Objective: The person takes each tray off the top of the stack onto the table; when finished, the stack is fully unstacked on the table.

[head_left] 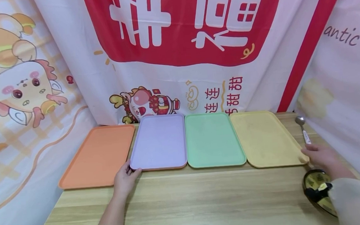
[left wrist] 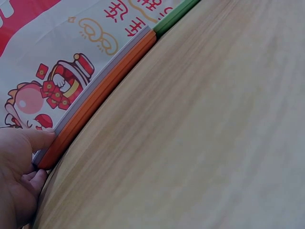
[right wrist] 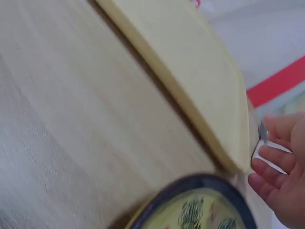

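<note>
Four trays stand side by side in a row: orange (head_left: 98,156), purple (head_left: 159,141), green (head_left: 214,139) and yellow (head_left: 267,137). My left hand (head_left: 125,179) grips the purple tray's near left corner, thumb on its rim and fingers lower down. Directly below the purple rim, the left wrist view shows an orange tray edge (left wrist: 102,95). At the yellow tray's near right corner is my right hand (head_left: 322,156), its fingers (right wrist: 271,174) loosely bent right beside the edge and not closed round it. A spoon (head_left: 303,128) with a white handle lies just beyond this hand.
A round, dark-rimmed bowl (right wrist: 202,181) with a yellow patterned inside sits by the right wrist, partly covered by the sleeve in the head view. The wooden table (head_left: 205,201) meets printed cloth hangings (head_left: 79,63) at the back and sides.
</note>
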### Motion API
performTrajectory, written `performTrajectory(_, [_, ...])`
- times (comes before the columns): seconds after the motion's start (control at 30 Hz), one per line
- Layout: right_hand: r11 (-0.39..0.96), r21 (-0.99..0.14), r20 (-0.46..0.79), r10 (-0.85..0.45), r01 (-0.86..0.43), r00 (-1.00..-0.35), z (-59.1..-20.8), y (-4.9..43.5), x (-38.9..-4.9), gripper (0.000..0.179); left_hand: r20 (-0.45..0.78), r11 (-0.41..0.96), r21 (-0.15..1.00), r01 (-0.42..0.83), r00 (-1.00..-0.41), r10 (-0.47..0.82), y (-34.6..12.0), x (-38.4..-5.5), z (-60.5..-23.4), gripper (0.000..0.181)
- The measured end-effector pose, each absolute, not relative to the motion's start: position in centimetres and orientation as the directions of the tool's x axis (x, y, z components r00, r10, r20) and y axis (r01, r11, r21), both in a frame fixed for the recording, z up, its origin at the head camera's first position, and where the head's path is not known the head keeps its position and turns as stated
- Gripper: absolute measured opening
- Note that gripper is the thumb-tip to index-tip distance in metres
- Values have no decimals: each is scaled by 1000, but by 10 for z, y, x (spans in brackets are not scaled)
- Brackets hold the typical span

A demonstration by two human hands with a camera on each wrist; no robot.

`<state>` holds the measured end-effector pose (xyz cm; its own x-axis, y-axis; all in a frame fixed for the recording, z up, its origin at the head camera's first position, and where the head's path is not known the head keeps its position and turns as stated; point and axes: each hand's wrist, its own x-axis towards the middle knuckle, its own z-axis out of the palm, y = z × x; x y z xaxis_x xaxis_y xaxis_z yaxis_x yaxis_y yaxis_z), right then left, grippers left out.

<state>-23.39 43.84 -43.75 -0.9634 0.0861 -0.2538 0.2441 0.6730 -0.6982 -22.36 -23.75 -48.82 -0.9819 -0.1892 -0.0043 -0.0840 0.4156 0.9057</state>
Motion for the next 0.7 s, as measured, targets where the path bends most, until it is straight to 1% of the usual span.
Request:
performTrajectory(0.07, [682,-689,-271,72,246,-960,-431,430,-234,74,-2,417,905,-82,-982,-188,-237,-224,-488,71])
performTrajectory(0.17, [664,-723,-215,49,193,-975,-424,410,-237,76,-4,417,905,-84,-982,-189,-237,-224,-489,71])
performTrajectory(0.3, [664,-742,-104,15,88,-994,-421,374,-244,69,-9,414,906,-88,-982,-190,-238,-224,-489,72])
performTrajectory(0.43, [642,-765,-39,18,42,-999,-423,337,-250,61,-5,413,907,-84,-982,-189,-238,-223,-489,71])
performTrajectory(0.57, [581,-813,2,50,27,-999,-428,300,-254,55,0,414,907,-80,-982,-188,-238,-223,-489,71])
performTrajectory(0.7, [544,-838,-16,50,41,-999,-430,264,-258,53,-4,412,907,-83,-982,-189,-238,-223,-489,72])
